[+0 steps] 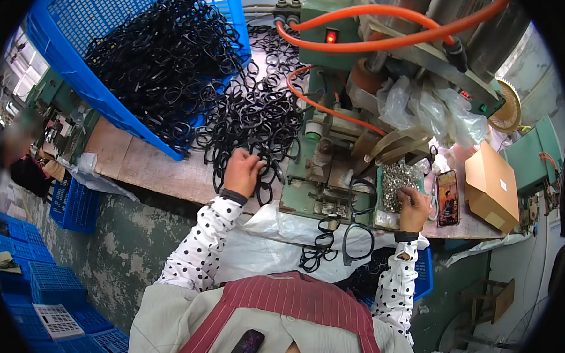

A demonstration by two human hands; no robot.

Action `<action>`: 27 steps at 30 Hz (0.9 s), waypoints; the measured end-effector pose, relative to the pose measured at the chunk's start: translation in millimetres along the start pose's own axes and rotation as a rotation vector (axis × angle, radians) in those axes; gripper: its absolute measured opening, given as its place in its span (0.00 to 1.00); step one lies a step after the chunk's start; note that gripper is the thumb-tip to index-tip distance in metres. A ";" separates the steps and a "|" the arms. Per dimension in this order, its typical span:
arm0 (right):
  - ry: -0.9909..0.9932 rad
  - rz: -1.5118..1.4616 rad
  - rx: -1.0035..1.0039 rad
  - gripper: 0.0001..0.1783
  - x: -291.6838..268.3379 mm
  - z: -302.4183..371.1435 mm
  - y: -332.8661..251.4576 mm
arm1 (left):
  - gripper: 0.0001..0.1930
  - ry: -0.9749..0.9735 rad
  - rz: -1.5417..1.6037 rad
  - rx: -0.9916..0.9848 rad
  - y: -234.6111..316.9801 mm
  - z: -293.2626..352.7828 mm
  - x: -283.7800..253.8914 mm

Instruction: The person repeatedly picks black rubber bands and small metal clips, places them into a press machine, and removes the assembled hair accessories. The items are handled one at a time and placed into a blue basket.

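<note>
Crate (110,103): blue, heaped with frames (164,61), seemingly mostly left to do.
Surface (142,163): room leftward along front edge.
Left hand (241,173): fingers bent at spilled pile (260,114), grip uncertain.
Machine (304,149): few front frames (321,240), perhaps done.
Tray (379,185): metal parts (397,175), plentiful.
Right hand (415,212): fingers bunched over tray, hold uncertain; phone (448,201) hems rightward.

The person's left hand (242,173) touches a heap of black eyeglass frames (258,114) beside a blue crate (66,45); the right hand (414,209) is at small metal parts (395,177) in a green tray (379,189).
</note>
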State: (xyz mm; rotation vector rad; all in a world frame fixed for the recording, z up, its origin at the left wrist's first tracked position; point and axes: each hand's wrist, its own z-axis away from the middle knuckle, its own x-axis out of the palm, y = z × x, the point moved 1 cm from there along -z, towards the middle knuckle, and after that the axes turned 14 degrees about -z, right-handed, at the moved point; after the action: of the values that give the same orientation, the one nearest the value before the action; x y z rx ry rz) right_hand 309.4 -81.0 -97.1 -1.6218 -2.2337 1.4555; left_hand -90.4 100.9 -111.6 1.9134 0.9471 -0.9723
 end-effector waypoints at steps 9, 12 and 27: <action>0.013 -0.334 0.091 0.11 7.1 -16.2 -49.3 | 0.29 -0.040 0.275 -0.226 -11.0 -4.5 -12.5; -0.001 -0.596 0.182 0.12 16.0 -20.3 -93.3 | 0.30 0.003 0.258 -0.284 21.9 -10.9 -49.6; -0.057 -0.766 0.240 0.29 44.5 -15.9 -162.1 | 0.11 -0.179 1.141 0.008 155.4 -39.3 -159.4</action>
State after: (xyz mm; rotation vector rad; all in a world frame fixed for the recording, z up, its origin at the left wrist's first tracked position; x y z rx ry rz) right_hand 177.9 -41.0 1.0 -0.5445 -2.2027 1.4439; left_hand -14.9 27.2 88.3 1.8857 -0.3021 -0.4158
